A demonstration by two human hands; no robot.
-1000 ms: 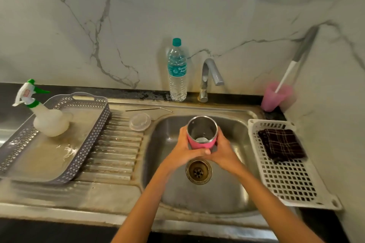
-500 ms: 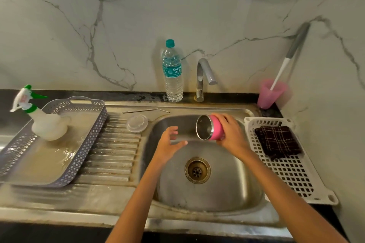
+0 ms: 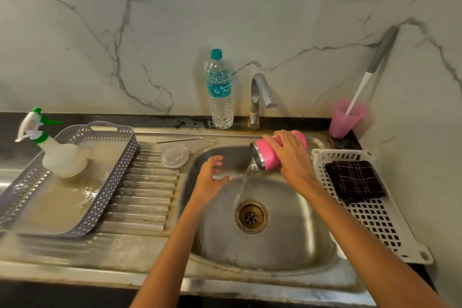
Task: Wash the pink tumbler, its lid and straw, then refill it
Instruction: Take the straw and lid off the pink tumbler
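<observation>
My right hand grips the pink tumbler over the steel sink. The tumbler is tipped with its steel mouth pointing left and down, and water pours from it toward the drain. To the left of the stream, my left hand hangs over the basin with its fingers apart and nothing in it. On the ribbed drainboard lies the clear lid. The metal straw rests just behind the lid.
A water bottle and the tap stand behind the sink. A grey tray with a spray bottle is at left. At right, a white rack holds a dark cloth; a pink cup holds a brush.
My left hand let go of the tumbler and moved left. My right hand tipped the tumbler from upright onto its side and carried it back and right; water now pours out.
</observation>
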